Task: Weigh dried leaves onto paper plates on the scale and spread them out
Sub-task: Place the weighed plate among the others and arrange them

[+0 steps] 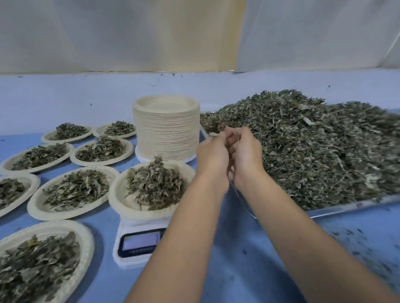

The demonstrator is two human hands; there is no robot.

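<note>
**Clump of dried leaves (230, 147) gripped in two hands, right of the scale (139, 247)**

Gripped between the left hand (212, 156) and the right hand (246, 153), fingers of both curled round it and the hands touching side by side. Held over the near left corner of the metal tray (359, 205), just right of the scale and in front of the stack of paper plates (168, 132).

On the tray: a broad heap of loose leaves (310, 150), piled up to the rim. On the scale: one paper plate (119, 197) with a peaked mound of leaves (155, 183). To the left, on the blue table cover (246, 264): seven more filled plates (34, 206), with flatter, more spread portions.

Grey-green, crumpled and dry-looking, mixed with thin stalks, with crumbs scattered over the cover at right. Scale display too blurred to read.
</note>
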